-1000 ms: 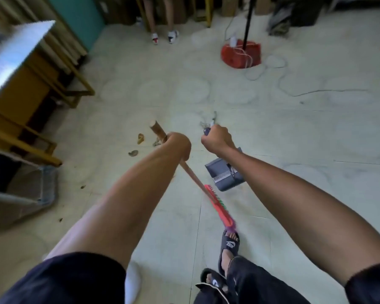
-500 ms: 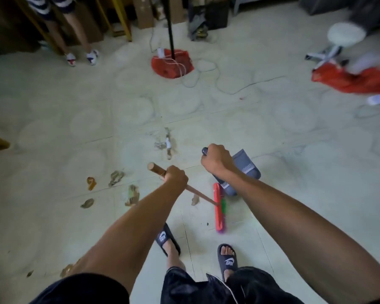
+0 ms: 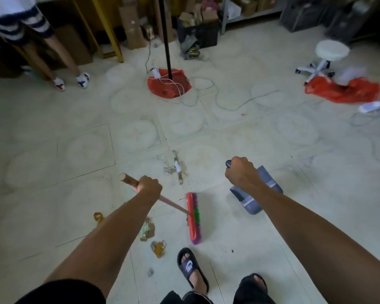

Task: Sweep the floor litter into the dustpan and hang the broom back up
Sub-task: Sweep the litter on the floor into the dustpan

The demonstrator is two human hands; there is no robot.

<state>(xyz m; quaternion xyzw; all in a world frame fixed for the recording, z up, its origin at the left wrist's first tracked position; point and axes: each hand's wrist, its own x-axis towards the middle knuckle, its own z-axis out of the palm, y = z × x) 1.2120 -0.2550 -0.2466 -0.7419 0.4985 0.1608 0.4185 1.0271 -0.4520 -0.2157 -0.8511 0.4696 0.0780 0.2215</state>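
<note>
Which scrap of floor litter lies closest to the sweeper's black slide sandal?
The crumpled amber wrapper, just left of the black sandal; the greenish scrap and the whitish litter lie farther off.

Left hand wraps the broom handle near its top, with the brush head down on the floor, ahead of the sandalled foot. Right of the broom, the dustpan hangs from the right hand. Wrappers lie left of the brush; more litter lies ahead, between the hands. Far ahead stands a pole, a stool at far right.
</note>
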